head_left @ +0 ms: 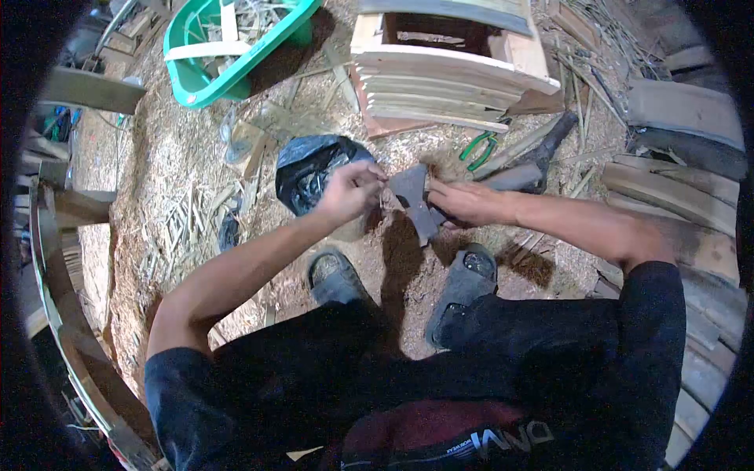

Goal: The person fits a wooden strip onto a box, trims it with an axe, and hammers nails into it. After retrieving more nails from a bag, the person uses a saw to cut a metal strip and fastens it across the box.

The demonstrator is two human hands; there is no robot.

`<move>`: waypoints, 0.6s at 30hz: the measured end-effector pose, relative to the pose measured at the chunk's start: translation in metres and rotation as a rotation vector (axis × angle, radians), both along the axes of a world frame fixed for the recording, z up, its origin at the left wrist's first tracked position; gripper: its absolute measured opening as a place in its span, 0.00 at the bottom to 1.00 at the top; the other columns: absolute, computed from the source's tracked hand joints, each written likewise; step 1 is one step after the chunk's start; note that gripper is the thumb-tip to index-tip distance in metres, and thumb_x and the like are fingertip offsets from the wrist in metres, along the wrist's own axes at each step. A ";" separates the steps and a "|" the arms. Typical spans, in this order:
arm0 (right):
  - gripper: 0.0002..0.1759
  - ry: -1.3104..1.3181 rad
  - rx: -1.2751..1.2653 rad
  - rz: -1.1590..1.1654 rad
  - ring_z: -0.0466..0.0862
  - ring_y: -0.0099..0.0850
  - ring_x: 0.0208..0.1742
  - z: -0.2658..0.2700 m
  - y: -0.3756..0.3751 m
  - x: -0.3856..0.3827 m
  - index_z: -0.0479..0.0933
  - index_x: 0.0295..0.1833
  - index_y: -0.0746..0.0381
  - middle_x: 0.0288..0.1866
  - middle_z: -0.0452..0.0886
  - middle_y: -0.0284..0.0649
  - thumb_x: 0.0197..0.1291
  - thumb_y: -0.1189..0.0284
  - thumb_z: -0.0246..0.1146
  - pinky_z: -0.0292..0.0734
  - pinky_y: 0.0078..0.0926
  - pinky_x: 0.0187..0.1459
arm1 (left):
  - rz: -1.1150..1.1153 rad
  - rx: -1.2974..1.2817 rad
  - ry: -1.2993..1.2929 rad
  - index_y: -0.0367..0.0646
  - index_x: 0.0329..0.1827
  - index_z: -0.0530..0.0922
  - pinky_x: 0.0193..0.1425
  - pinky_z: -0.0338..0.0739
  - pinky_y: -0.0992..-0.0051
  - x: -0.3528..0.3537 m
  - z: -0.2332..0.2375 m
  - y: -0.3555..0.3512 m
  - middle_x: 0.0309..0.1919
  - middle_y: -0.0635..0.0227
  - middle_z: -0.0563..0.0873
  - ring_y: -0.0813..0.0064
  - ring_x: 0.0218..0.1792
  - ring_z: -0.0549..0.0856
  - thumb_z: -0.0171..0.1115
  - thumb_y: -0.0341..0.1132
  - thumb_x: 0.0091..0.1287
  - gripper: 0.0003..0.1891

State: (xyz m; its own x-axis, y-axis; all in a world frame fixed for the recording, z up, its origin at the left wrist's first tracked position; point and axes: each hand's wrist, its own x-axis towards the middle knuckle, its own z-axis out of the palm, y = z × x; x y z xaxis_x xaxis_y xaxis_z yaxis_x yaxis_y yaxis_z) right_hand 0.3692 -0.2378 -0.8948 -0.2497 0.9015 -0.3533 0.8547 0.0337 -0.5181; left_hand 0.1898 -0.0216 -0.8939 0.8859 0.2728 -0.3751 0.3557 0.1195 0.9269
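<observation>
My right hand (470, 203) is closed around a dark grey metal piece shaped like a hatchet head (410, 188); any handle is hidden. Its broad flat side faces up above the ground, between my feet and the wooden box. Just left of it, my left hand (351, 191) has its thumb and fingers pinched together; something thin may be between them, too small to make out. Under and beside the left hand sits an opened black plastic bag (292, 167) with thin shiny pieces inside, perhaps nails.
A slatted wooden box (440, 82) stands ahead. Green-handled pliers (477, 151) lie right of centre, near a dark piece of wood (554, 145). A green tub (184, 82) holds wood scraps. Curved boards (675, 192) are stacked at right. Sawdust and splinters cover the ground around my sandals (463, 286).
</observation>
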 end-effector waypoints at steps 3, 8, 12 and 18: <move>0.31 -0.006 -0.017 -0.086 0.79 0.56 0.50 0.024 -0.015 0.006 0.63 0.53 0.67 0.55 0.67 0.54 0.52 0.67 0.73 0.76 0.52 0.52 | 0.038 0.135 -0.103 0.37 0.47 0.84 0.30 0.73 0.83 0.038 0.064 0.017 0.31 0.73 0.86 0.87 0.28 0.79 0.64 0.28 0.69 0.07; 0.37 0.094 0.210 -0.487 0.84 0.59 0.44 0.066 -0.056 0.013 0.66 0.56 0.66 0.39 0.83 0.54 0.48 0.60 0.77 0.80 0.48 0.44 | -0.028 0.278 -0.397 0.31 0.51 0.84 0.44 0.79 0.79 0.125 0.170 -0.008 0.36 0.68 0.88 0.82 0.35 0.83 0.68 0.31 0.68 0.13; 0.36 0.214 0.357 -0.997 0.88 0.48 0.43 0.119 -0.064 0.020 0.71 0.56 0.65 0.40 0.85 0.54 0.46 0.60 0.78 0.82 0.40 0.45 | -0.123 0.079 -0.619 0.35 0.54 0.83 0.46 0.84 0.79 0.193 0.202 -0.034 0.43 0.66 0.89 0.79 0.41 0.86 0.68 0.30 0.67 0.14; 0.22 0.199 0.955 -1.214 0.86 0.30 0.45 0.150 -0.076 0.089 0.76 0.53 0.68 0.44 0.87 0.42 0.55 0.72 0.73 0.80 0.29 0.50 | -0.123 0.240 -0.515 0.39 0.47 0.87 0.34 0.80 0.81 0.282 0.180 -0.014 0.38 0.68 0.89 0.85 0.29 0.83 0.69 0.37 0.68 0.12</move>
State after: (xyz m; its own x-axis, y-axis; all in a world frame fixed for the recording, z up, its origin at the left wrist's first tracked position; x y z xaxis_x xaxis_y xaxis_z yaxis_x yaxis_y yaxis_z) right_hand 0.4581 -0.3133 -0.7453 0.7980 0.4529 0.3976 0.5357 -0.2306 -0.8123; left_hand 0.4720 -0.0359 -0.7143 0.9684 0.1806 0.1719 -0.1500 -0.1289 0.9802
